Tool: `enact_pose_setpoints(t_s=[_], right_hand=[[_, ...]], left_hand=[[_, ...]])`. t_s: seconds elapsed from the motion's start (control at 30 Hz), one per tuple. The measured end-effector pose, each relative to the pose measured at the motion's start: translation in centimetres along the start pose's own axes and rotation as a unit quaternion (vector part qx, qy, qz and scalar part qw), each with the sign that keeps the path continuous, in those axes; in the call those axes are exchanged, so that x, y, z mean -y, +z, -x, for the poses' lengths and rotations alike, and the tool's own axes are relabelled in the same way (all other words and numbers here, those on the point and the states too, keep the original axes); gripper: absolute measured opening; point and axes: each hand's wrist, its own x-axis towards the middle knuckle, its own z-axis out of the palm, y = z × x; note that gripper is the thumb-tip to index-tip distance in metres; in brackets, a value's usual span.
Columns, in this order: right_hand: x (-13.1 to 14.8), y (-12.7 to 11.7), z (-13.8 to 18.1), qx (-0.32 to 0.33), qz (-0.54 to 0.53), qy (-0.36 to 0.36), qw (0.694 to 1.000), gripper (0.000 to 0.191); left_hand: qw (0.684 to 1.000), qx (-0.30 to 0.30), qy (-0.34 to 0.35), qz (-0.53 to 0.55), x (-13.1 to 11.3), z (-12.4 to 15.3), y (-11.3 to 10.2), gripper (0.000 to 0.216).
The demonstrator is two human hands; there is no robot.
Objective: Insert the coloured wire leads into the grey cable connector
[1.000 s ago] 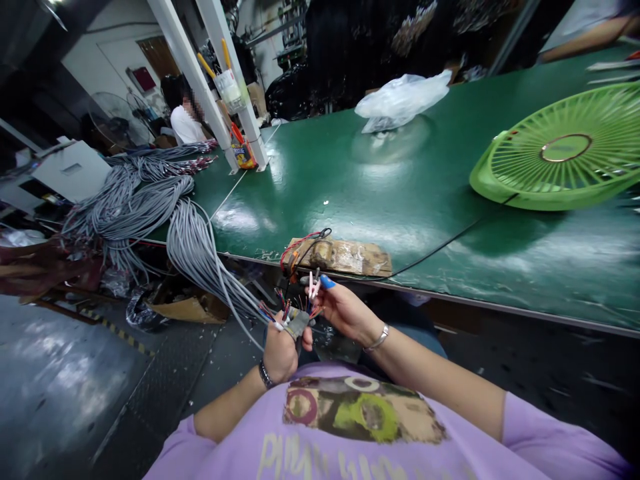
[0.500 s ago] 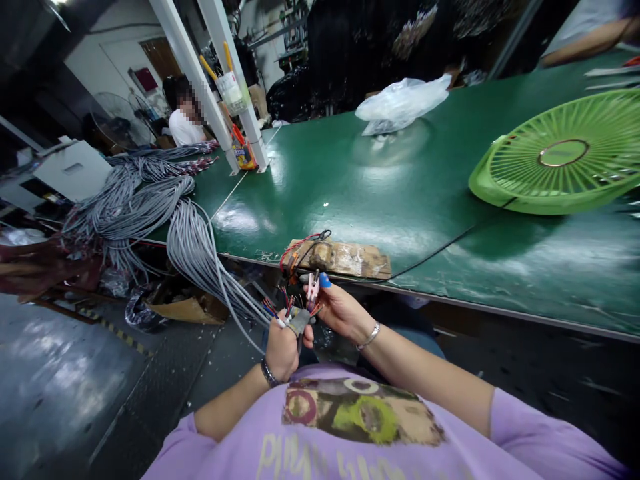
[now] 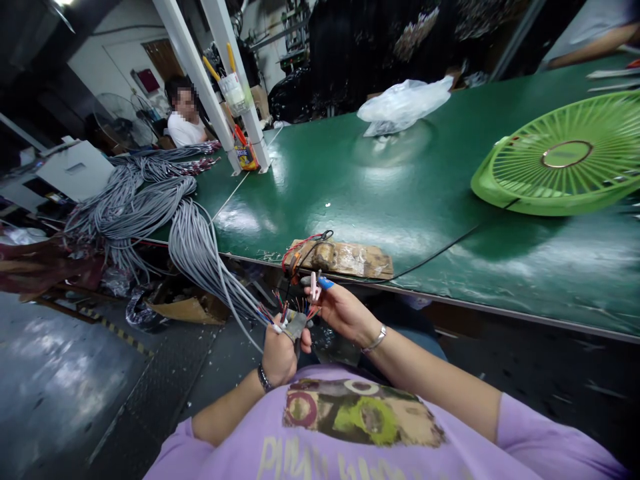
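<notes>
My left hand (image 3: 279, 357) is closed around a flat grey piece (image 3: 297, 325), with thin coloured wires (image 3: 285, 312) fanning out above it. Grey cables (image 3: 235, 287) run from the left to this hand. Just to its right, my right hand (image 3: 347, 317) has its fingertips pinched by a small pale pink clip-like piece (image 3: 315, 288) and some reddish wire ends. A blue wrap (image 3: 326, 283) covers one fingertip. Whether the clip-like piece is attached to the wires is too small to tell. Beyond the hands, a worn wooden board (image 3: 363, 260) lies along the bench edge with red and black leads.
Looped grey cable bundles (image 3: 145, 207) cover the left of the green bench (image 3: 310, 180). A green fan (image 3: 565, 157) lies at the right, its black cord (image 3: 440, 252) reaching the board. Behind are a clear plastic bag (image 3: 405, 107), white posts (image 3: 240, 87) and a seated person (image 3: 185, 127).
My right hand has shifted slightly right and tilted, and the pink clip-like piece stands more upright. My left hand has dipped a little, still holding the grey piece. The seated person's head has turned.
</notes>
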Motion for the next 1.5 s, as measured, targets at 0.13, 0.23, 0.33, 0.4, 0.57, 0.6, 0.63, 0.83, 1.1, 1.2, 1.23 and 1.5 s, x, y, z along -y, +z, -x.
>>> enact_pose_setpoints(t_s=[0.13,0.23,0.33,0.4,0.57,0.6,0.63,0.83,1.1,1.2,1.23,1.5], right_hand=[[-0.3,-0.1,-0.1,-0.002,0.019,-0.023,1.0,0.028],[-0.5,-0.3,-0.3,0.0,0.032,-0.056,0.998,0.035],[-0.4,-0.4,-0.5,0.004,0.017,-0.034,0.999,0.035],[-0.3,-0.3,-0.8,0.007,-0.009,-0.006,1.0,0.033],[-0.4,-0.3,-1.3,-0.005,-0.038,-0.005,0.999,0.028],[-0.4,-0.3,-1.4,-0.007,-0.038,-0.008,0.999,0.028],[-0.5,-0.3,-1.4,-0.009,-0.036,-0.009,0.999,0.029],[-0.5,-0.4,-0.7,0.015,-0.04,0.009,0.999,0.035],[0.0,-0.4,0.1,0.005,0.001,0.013,1.0,0.021],[-0.1,-0.5,0.1,0.002,0.024,-0.004,1.0,0.023],[-0.2,-0.6,0.2,0.0,0.037,-0.017,0.999,0.026],[-0.3,-0.5,2.4,0.051,0.201,-0.019,0.978,0.04]], left_hand=[[1.0,0.009,-0.001,0.011,-0.4,-0.4,0.5,0.029],[1.0,0.015,-0.005,0.008,-0.6,-0.7,0.9,0.028],[1.0,0.02,-0.003,0.003,-0.6,-0.9,1.1,0.029],[1.0,0.021,-0.004,0.001,-0.6,-1.0,1.1,0.03],[1.0,0.019,-0.013,-0.007,-0.2,-1.1,1.0,0.028],[1.0,0.019,-0.014,-0.01,-0.1,-1.1,0.9,0.028],[1.0,0.02,-0.015,-0.012,0.0,-1.1,0.8,0.028],[1.0,0.02,-0.011,0.002,0.2,-0.7,0.4,0.025],[0.999,-0.015,0.038,0.024,0.2,-0.1,0.4,0.026],[0.998,-0.017,0.047,0.028,0.4,-0.4,0.7,0.027],[0.998,-0.015,0.05,0.027,0.5,-0.5,0.7,0.027],[0.997,-0.015,0.072,-0.014,1.5,-0.8,0.1,0.023]])
